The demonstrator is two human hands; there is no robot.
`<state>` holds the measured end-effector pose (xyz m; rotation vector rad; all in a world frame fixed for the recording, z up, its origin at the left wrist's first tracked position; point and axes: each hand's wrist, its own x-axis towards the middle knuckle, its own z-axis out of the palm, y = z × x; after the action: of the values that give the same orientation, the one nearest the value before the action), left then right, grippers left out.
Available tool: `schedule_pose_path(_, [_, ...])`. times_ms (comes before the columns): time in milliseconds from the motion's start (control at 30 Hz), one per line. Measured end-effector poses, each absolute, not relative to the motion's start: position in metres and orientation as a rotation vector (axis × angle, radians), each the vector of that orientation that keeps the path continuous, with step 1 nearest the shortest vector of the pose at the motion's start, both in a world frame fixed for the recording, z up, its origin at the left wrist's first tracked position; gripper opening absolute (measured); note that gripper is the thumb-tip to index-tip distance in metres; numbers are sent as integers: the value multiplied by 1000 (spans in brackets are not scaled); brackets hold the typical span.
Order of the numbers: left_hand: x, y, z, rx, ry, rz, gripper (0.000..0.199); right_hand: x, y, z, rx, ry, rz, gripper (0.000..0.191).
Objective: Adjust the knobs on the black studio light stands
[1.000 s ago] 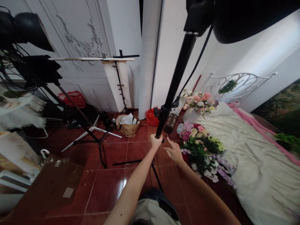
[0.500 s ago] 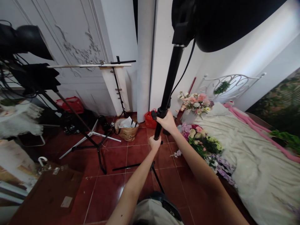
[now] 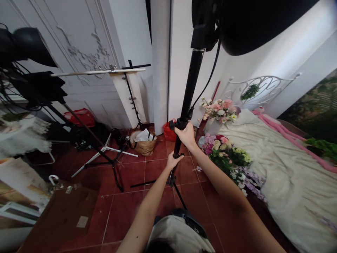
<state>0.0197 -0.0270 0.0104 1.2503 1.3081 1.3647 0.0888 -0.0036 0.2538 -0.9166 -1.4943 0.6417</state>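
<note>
A black light stand rises before me, with a large black lamp head on top and a cable hanging beside the pole. My right hand is wrapped round the pole just under its upper clamp. Lower down, my left hand holds the pole near a lower collar, its thumb pointing to the right. Both hands are closed on the stand, their far fingers partly hidden. Below them, the stand's legs spread over the red tiles.
At the left are another light stand, a brown box and a white-draped table. A woven bag and red bag stand near the wall. Flowers lie beside the bed at the right.
The left thumb has lifted outward from the pole. Both hands remain on the stand, and its lower part shows slightly more. The view has shifted a little.
</note>
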Motion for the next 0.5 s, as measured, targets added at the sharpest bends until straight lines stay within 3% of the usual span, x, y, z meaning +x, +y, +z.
schedule_pose_path(200, [17, -21, -2, 1219, 1277, 1309, 32, 101, -1, 200, -861, -1627, 844, 13])
schedule_pose_path(367, [17, -17, -13, 1182, 1264, 1297, 26, 113, 0, 143, -685, -1747, 1226, 27])
schedule_pose_path(500, [20, -11, -24, 1093, 1195, 1358, 27, 103, -7, 101, -914, -1642, 1161, 24])
